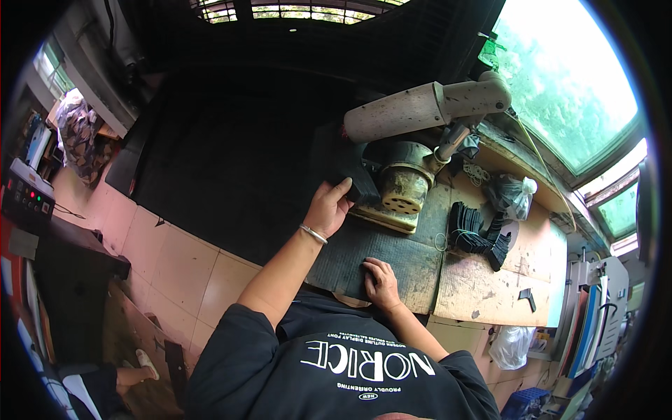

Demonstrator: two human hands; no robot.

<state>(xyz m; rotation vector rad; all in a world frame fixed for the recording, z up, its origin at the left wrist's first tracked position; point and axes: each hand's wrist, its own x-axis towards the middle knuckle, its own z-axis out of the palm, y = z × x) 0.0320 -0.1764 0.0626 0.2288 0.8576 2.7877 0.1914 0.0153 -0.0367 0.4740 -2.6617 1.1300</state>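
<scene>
Nearest, a black T-shirt (280, 378) printed with white lettering is worn by the person. The right hand (381, 283) is rested at the near edge of the cardboard-covered worktable (378, 250), its fingers loosely curled on the surface; whether anything is covered by the palm cannot be told. Farther in, and well apart from it, the left hand (329, 208), ringed at the wrist by a pale bracelet (313, 234), is closed on a black layered piece (362, 186), gripped by thumb and fingers. That piece is held just beside a stained cream bench machine (404, 187), at the machine's left; its far end is lost in shadow.

To the right, a small black angled piece (527, 299) is laid on the cardboard, and beyond it a bundle of black strips (470, 229) is set down near a tied plastic bag (513, 196). Above the machine, a thick white cylindrical arm (399, 113) is extended. Farthest off, bright daylight is admitted by a window (567, 84).
</scene>
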